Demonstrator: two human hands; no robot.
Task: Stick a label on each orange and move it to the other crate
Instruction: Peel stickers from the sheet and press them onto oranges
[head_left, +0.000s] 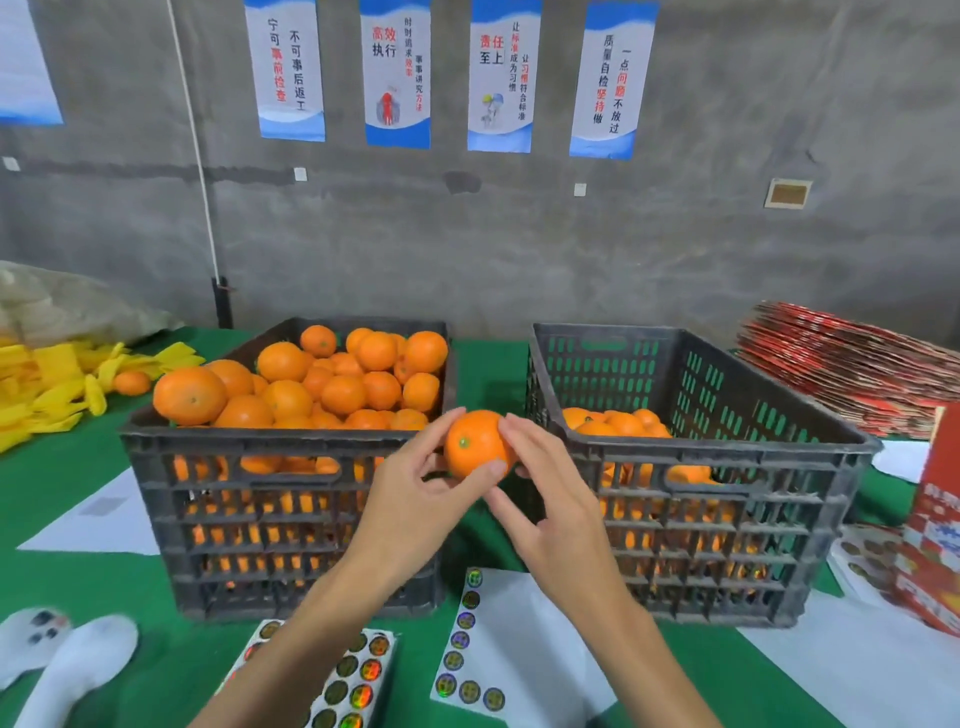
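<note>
An orange is held between the two black crates, above the gap. My left hand grips it from the left and below with thumb and fingers curled round it. The fingers of my right hand lie against its right side. The left crate is heaped with oranges. The right crate holds a low layer of oranges. Two sheets of round shiny labels lie in front: one sheet under my left forearm, the other sheet between my arms.
Yellow foam nets and a loose orange lie at the left. White paper lies beside the left crate. Flat red cartons are stacked at the back right, a red box at the right edge. White gloves lie bottom left.
</note>
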